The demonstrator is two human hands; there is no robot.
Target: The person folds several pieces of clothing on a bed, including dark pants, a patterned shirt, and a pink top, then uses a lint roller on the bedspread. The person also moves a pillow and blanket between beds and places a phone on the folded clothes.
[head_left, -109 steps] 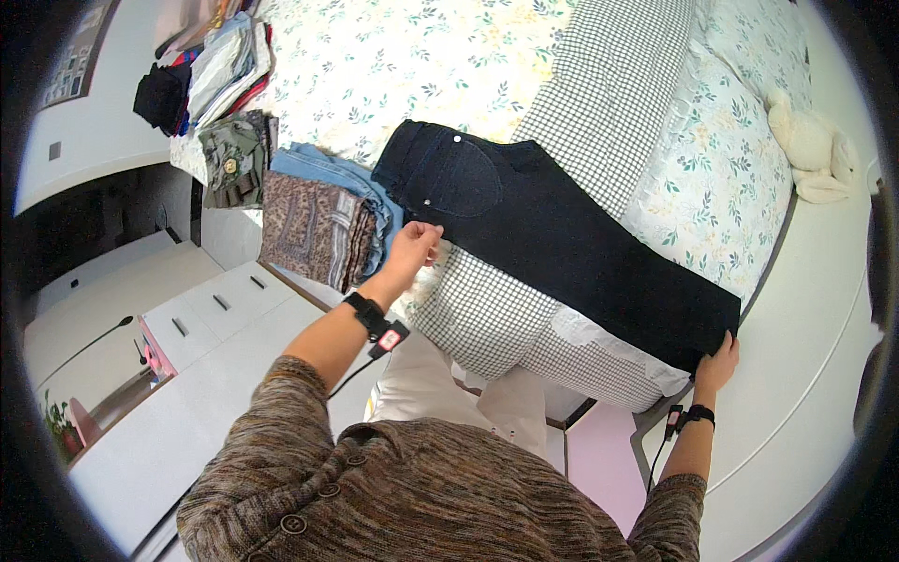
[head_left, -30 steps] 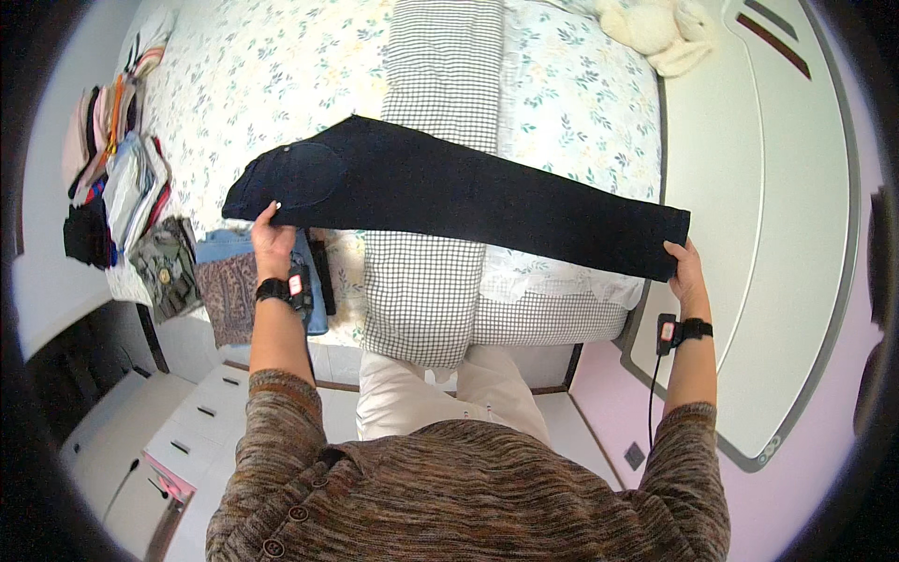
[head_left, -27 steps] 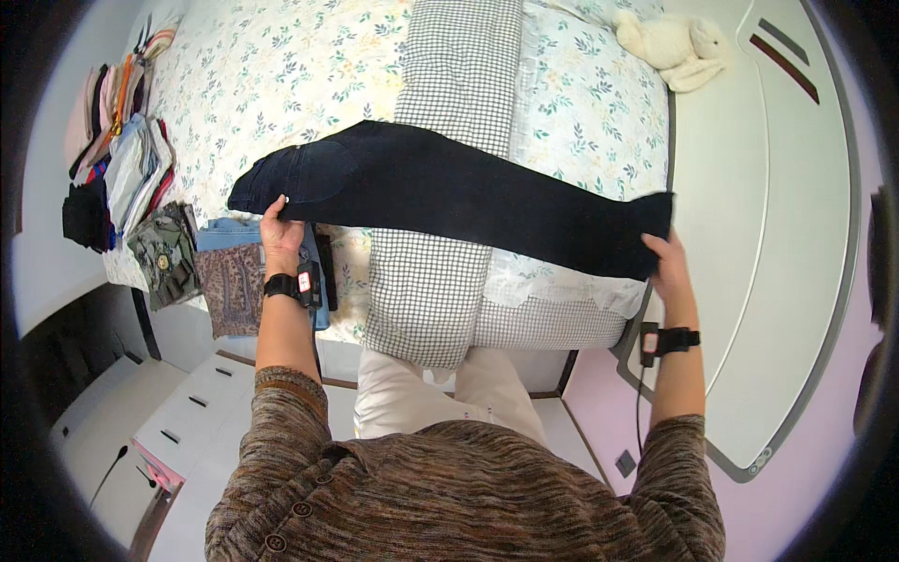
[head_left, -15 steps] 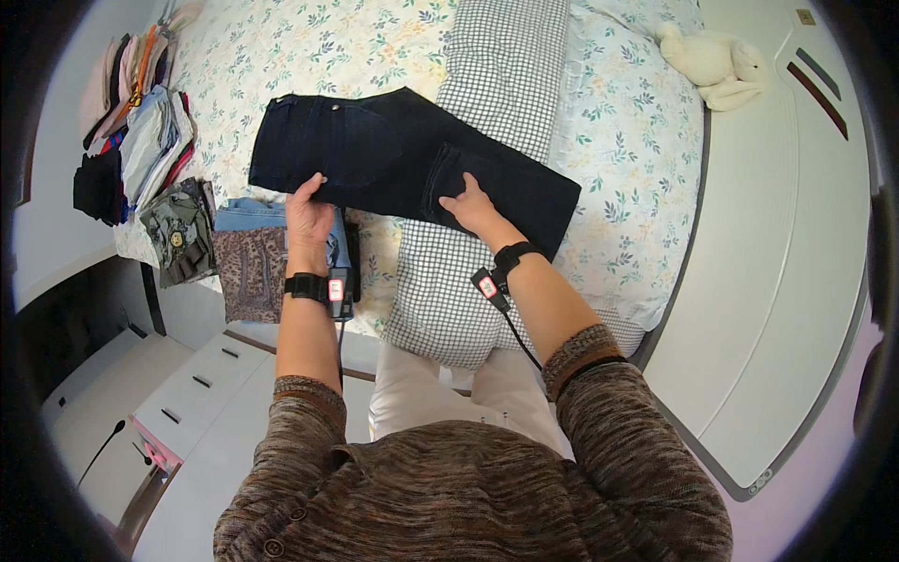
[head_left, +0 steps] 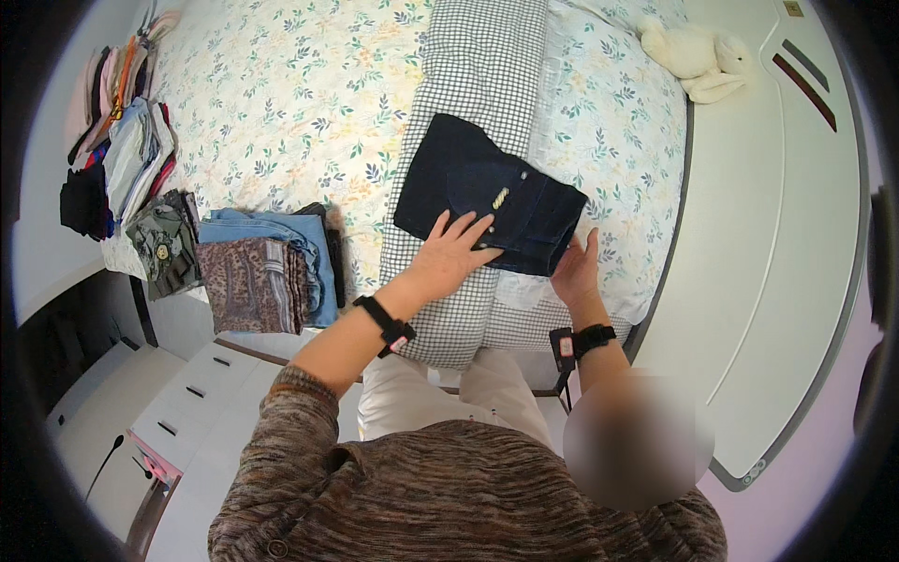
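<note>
Dark trousers [head_left: 435, 183] folded into short bundle across checked cloth [head_left: 482, 56] on bed [head_left: 300, 66]; lengthwise and crosswise folds look done, edges not yet square; bundle well apart from folded jeans [head_left: 321, 251] and brown patterned garment [head_left: 245, 290]; left hand [head_left: 448, 258] lies on bundle, fingers spread; right hand [head_left: 577, 275] at waistband end, grip cannot be told; earlier trousers longer, waistband at left; now at right.

Our left forearm [head_left: 339, 351] slants up and rightward, and our left hand [head_left: 449, 256] is palm down, fingers spread. Our right forearm [head_left: 602, 362] stands nearly upright (blurred toward the elbow), with the right hand [head_left: 578, 272] loosely uncurled, well apart from the left.
</note>
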